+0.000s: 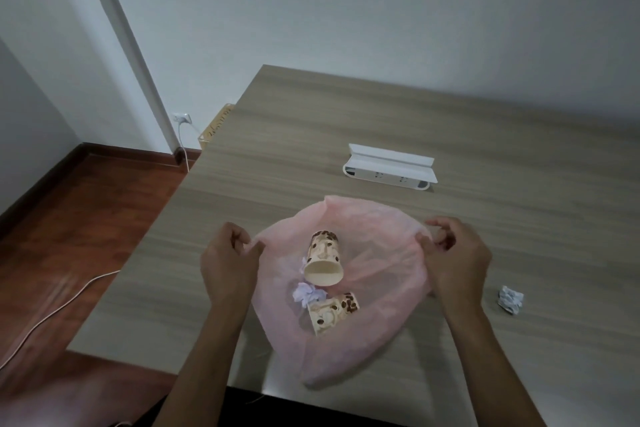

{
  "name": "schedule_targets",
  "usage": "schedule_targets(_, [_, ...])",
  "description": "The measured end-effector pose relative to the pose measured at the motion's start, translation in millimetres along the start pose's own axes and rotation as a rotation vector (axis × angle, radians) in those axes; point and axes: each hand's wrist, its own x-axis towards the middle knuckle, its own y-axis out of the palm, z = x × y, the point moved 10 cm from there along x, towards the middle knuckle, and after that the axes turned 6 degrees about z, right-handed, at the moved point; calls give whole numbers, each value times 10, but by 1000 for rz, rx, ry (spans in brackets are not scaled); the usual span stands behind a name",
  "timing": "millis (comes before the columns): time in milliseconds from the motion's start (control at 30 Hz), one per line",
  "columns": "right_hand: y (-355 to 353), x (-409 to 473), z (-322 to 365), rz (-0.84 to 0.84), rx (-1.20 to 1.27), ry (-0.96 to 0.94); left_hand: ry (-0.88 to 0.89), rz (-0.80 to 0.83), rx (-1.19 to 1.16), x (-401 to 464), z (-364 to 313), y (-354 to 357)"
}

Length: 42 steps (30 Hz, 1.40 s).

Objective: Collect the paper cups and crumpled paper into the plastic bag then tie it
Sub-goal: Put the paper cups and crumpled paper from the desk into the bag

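Holding the pink plastic bag by its rim, the left hand pinches the left edge and the right hand pinches the right edge. Both hands have their fingers curled tight on the thin plastic. The bag lies on the worktop with its mouth pulled wide.

Two paper cups lie on their sides in the bag. The upper cup shows its open mouth. The lower cup sits just below it, nearer the person. A small pale bit of crumpled paper lies between them, touching both.

One more paper ball sits on the worktop, to the right of the bag and outside it. I think this one has to go in before the bag gets tied.

To do this step well, keep the mouth of the bag open and do not tip it, or the cups may roll out. Let go with the right hand only, since the ball is on that side. Pick up the ball and drop it in. Then pull the two edges up together to make the knot.

Some things are hard to see. The plastic is cloudy, so I cannot tell if more paper hides under the cups. The near end of the bag hangs by the worktop's edge, and its shape there is not clear. A white box sits farther back, and I cannot tell what it is.
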Motion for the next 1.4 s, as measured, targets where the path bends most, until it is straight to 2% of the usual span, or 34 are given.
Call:
schedule_targets(133, [269, 68, -164, 175, -121, 31, 89, 68, 129, 34, -61, 100])
schedule_targets(200, [207, 63, -156, 146, -62, 35, 137, 79, 157, 33, -100, 103])
schedule_targets(300, [59, 40, -75, 31, 106, 38, 131, 22, 56, 28, -111, 18])
schedule_targets(367, [67, 28, -73, -26, 136, 0, 117, -27, -10, 53, -85, -37])
schedule_targets(433, [174, 4, -196, -22, 129, 18, 89, -4, 15, 89, 8, 21])
schedule_targets(500, [332, -38, -433, 65, 78, 134, 20, 120, 78, 71, 154, 202])
schedule_targets(600, [603, -204, -735, 315, -59, 293, -130, 332, 168, -31, 355, 416])
schedule_targets(667, [746, -337, -841, 456, -100, 311, -217, 441, 224, -106, 462, 492])
schedule_targets(733, [771, -404, -854, 475, -54, 299, -270, 522, 196, -158, 517, 545])
schedule_targets(800, [686, -395, -781, 420, 32, 314, -304, 496, 36, -158, 500, 524])
schedule_targets(933, [395, -272, -596, 248, 161, 352, -332, 303, -218, -46, 445, 345])
schedule_targets(1033, [311, -200, -566, 222, 209, 365, -326, 235, -142, -3, 475, 279])
schedule_targets(1133, [389, -249, -672, 293, 206, 420, -325, 259, -115, -55, 439, 364])
schedule_targets(1333, [297, -315, -908, 223, 260, 420, -233, 298, -106, -148, 215, 592])
schedule_targets(1400, [276, -285, -970, 247, 249, 406, -208, 305, -113, -180, 126, 654])
